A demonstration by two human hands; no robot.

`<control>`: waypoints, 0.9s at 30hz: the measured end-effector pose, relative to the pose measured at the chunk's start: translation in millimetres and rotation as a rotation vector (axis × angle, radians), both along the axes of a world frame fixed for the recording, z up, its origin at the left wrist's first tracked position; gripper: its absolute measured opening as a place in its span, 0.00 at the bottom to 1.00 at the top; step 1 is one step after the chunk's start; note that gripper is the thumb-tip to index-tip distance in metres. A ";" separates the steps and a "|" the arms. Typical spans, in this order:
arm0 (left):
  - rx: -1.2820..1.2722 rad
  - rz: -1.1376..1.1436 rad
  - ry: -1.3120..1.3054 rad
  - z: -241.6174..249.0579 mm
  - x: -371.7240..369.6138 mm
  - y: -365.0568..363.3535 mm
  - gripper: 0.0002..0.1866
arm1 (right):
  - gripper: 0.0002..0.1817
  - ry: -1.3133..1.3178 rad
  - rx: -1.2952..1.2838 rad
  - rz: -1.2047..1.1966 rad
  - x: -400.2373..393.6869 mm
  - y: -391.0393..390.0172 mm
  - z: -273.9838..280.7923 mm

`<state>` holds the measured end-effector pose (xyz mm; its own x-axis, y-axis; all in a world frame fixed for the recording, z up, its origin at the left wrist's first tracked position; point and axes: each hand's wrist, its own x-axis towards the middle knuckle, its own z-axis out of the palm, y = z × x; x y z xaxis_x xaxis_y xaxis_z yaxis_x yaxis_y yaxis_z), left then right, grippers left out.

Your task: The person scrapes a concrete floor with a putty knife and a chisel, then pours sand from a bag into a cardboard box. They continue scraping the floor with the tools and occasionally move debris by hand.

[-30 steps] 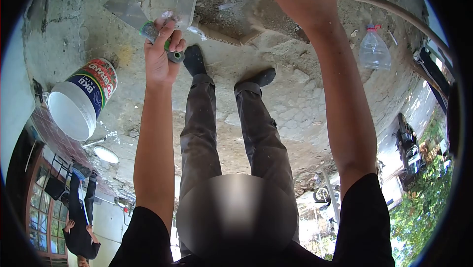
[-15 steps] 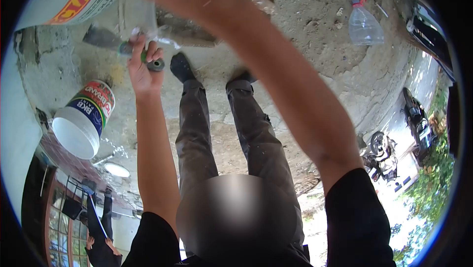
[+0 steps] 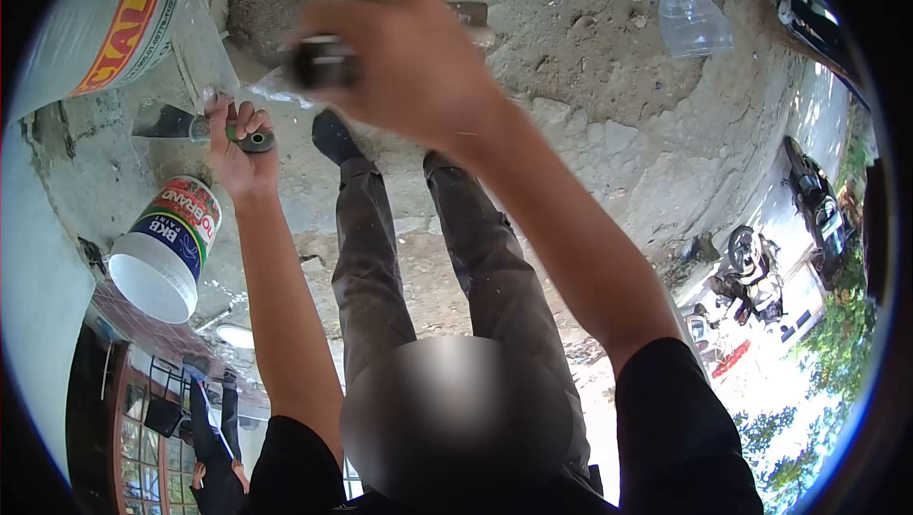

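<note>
My left hand (image 3: pixel 242 149) is closed round the green and black handle of a scraper (image 3: pixel 164 121), whose wide dark blade points left. A clear, flat plastic-like piece (image 3: pixel 204 44) rises from the fingertips of that hand. My right hand (image 3: pixel 409 63), up and to the right of it, is wrapped round a dark-handled tool (image 3: pixel 325 63). The far end of this tool is blurred, and a pale, shiny patch shows just beneath it. The two hands are apart.
A large white container (image 3: pixel 105 11) stands at the upper left, with a paint bucket (image 3: pixel 166 249) below it. A clear plastic bottle (image 3: pixel 694 16) lies on the rough ground at the upper right. Motorcycles (image 3: pixel 756 272) are at the right; another person (image 3: pixel 219 458) is at the lower left.
My left hand has moved left and slightly down with the scraper and clear piece. My right hand has come down and right, so its dark-handled tool now shows more fully.
</note>
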<state>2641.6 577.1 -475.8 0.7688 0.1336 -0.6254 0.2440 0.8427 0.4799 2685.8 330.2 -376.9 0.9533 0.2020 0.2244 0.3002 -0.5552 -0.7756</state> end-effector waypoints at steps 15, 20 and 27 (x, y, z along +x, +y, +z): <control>0.028 -0.106 -0.049 -18.2 14.2 -22.0 0.06 | 0.12 0.873 -0.303 -0.255 -162.2 -210.4 -191.4; 0.048 -0.143 -0.057 -20.0 21.4 -21.3 0.06 | 0.12 0.854 -0.249 -0.180 -144.4 -172.9 -252.6; 0.057 -0.118 -0.012 -16.3 29.9 -28.4 0.06 | 0.13 0.826 -0.023 -0.175 -91.4 -97.2 -257.5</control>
<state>2671.5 548.8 -492.1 0.7889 0.0767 -0.6097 0.3334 0.7801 0.5295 2594.4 233.0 -634.4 0.8274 0.0320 -0.5606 -0.4500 -0.5596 -0.6960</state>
